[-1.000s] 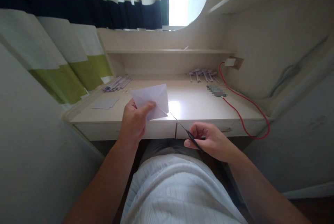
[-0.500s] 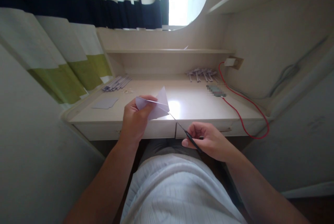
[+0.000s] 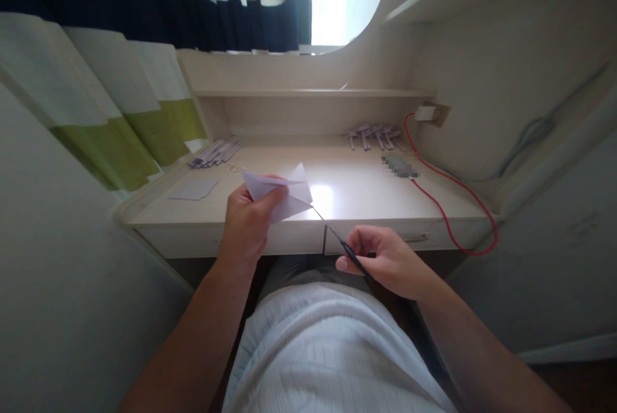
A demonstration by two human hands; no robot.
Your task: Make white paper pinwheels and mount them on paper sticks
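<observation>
My left hand [image 3: 252, 215] pinches a folded piece of pale lilac paper [image 3: 292, 206] between thumb and fingers, above the desk's front edge. Its fingertips behind the paper are hidden. A flap stands up at the right, and creases meet near the thumb. My right hand [image 3: 378, 257] is closed around the dark handle of a thin-shafted tool [image 3: 353, 257], which looks like an awl. The slim metal shaft slants up to the left, and its tip reaches the paper's lower right corner. Whether the tip goes into the paper I cannot tell.
On the desk [image 3: 270, 155], a flat paper sheet [image 3: 195, 190] and a bundle of paper strips [image 3: 215, 153] lie at left. Folded paper pieces [image 3: 373, 135] stand at the back right. A blurred-out device [image 3: 399, 167] is plugged into a red cable [image 3: 446, 223].
The paper has turned in my left hand, so its left flap shows more of its face and reaches slightly farther left. My right hand and the tool have hardly moved.
</observation>
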